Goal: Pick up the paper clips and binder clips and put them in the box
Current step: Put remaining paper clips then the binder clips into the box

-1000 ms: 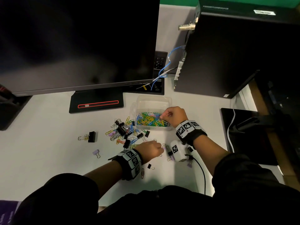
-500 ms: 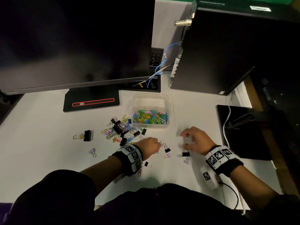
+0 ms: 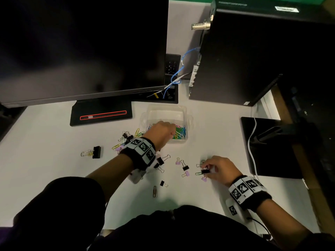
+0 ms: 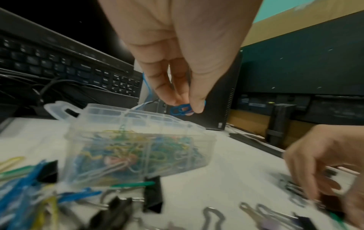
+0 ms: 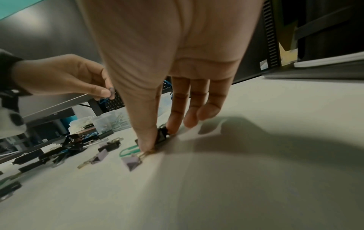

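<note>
Ideally, the left hand (image 4: 177, 65) pinching the blue paper clip (image 4: 180, 109) releases it squarely over the box (image 4: 138, 140), while the right hand (image 5: 173, 77) pinches the black binder clip (image 5: 162, 136) firmly.

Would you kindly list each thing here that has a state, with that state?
clear box: lid off, partly filled with coloured paper clips.
left hand: over the box, pinching a blue paper clip.
right hand: pinching a black binder clip on the desk.
monitor: dark.
scattered clips: loose on the desk.
</note>
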Tool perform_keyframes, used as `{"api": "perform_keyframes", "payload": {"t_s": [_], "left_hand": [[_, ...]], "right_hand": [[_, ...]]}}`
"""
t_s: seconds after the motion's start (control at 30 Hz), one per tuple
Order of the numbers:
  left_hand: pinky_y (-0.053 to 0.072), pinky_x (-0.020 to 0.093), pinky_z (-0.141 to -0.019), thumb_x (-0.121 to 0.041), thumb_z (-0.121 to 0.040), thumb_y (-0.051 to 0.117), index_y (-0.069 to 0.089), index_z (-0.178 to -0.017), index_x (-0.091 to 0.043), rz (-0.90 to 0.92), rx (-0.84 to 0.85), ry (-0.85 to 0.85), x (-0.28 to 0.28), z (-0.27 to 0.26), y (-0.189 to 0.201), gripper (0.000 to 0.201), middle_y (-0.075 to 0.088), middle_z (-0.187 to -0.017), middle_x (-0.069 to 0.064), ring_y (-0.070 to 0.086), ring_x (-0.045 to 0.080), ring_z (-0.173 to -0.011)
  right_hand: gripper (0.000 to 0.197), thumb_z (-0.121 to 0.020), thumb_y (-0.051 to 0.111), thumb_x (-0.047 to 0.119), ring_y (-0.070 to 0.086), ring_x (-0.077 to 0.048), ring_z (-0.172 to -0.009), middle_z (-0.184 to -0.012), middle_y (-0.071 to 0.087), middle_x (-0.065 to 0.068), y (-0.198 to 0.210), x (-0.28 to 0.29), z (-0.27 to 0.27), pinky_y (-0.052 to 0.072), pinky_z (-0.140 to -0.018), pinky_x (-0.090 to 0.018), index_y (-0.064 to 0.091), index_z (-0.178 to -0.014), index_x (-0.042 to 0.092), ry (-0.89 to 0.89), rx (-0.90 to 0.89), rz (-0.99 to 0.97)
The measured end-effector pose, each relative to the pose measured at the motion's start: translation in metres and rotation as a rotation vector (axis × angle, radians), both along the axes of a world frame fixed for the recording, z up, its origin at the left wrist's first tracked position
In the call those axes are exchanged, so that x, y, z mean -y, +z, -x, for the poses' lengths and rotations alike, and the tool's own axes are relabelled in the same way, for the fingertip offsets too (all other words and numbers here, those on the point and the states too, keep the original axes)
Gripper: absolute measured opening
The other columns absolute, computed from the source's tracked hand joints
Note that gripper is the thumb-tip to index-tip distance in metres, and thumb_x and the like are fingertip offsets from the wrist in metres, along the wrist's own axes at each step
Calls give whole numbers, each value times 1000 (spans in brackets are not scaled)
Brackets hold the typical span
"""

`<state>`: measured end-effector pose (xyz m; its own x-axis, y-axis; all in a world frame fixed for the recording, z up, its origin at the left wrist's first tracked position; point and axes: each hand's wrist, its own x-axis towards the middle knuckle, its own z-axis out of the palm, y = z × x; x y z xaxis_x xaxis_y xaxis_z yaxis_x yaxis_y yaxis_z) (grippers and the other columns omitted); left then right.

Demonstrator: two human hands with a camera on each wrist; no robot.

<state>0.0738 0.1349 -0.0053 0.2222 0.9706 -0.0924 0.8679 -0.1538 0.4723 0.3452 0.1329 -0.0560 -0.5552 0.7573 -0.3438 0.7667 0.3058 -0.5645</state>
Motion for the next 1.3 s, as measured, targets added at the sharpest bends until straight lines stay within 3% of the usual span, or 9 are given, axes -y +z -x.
{"api": "perform_keyframes", "payload": {"t_s": [0.2, 0.37, 0.5, 0.6, 0.77, 0.93, 1.07, 1.17, 1.3], "left_hand": [[44, 38, -77, 4, -88, 44, 59, -87, -2, 88, -162, 48, -10, 11, -20, 17, 52, -86, 12, 54, 33, -92], [44, 38, -92, 2, -87, 49, 63, -111, -6, -111, -3, -125, 6, -35, -18, 28, 64, -106, 16, 53, 32, -105], [38, 37, -95, -14, -94, 44, 59, -116, -11, 109, -88, -346, 18, -76, -20, 27, 58, -117, 12, 48, 30, -111], [37, 40, -97, -22, -91, 51, 55, -118, -9, 202, -223, -427, 26, -94, -34, 30, 54, -121, 14, 45, 32, -115], [38, 43, -93, -20, -90, 55, 54, -113, -1, 236, -243, -405, 32, -103, -47, 30, 52, -119, 18, 46, 35, -113], [39, 44, -90, -15, -92, 50, 52, -110, 3, 202, -266, -416, 35, -104, -49, 26, 54, -117, 20, 48, 36, -111], [41, 45, -87, -9, -94, 42, 49, -112, 4, 211, -303, -450, 38, -103, -45, 24, 57, -115, 22, 51, 38, -108], [42, 46, -84, -2, -90, 42, 50, -108, 4, 194, -282, -427, 36, -97, -40, 21, 59, -110, 22, 53, 39, -103], [46, 42, -78, 3, -86, 45, 52, -98, 1, 92, -124, -238, 19, -73, -24, 14, 62, -98, 19, 57, 33, -92]], "right_hand": [[29, -65, 80, 15, 47, 0, -58, -73, 53, 13, 0, 5, -5, 36, -62, -11, 70, -91, 24, -71, -62, 53], [33, -65, 80, 10, 49, -1, -60, -69, 54, 7, 2, 8, -16, 38, -58, -8, 65, -82, 33, -169, -163, 72], [34, -65, 81, 13, 47, -4, -56, -70, 55, 7, 1, 9, -26, 39, -58, -9, 62, -82, 36, -260, -124, 49], [33, -66, 80, 14, 49, -6, -60, -72, 57, 7, 1, 10, -33, 42, -62, -18, 60, -83, 35, -286, -59, 27], [34, -63, 81, 15, 48, -2, -67, -81, 57, 1, -1, 16, -38, 39, -65, -22, 59, -80, 33, -273, -20, 16], [35, -68, 79, 23, 49, -2, -75, -93, 52, 2, -3, 15, -27, 39, -69, -12, 63, -100, 24, -287, -56, -49], [42, -72, 75, 18, 52, -13, -75, -98, 47, -3, -3, 11, -12, 46, -77, -24, 60, -111, 24, -255, -3, -36], [40, -73, 73, 9, 47, -8, -65, -98, 47, -6, -4, 5, -4, 43, -74, -23, 63, -109, 22, -245, -12, -20], [32, -74, 68, 2, 45, -5, -63, -92, 48, -7, -4, 4, 7, 39, -66, -13, 68, -100, 21, -150, -48, -7]]}}
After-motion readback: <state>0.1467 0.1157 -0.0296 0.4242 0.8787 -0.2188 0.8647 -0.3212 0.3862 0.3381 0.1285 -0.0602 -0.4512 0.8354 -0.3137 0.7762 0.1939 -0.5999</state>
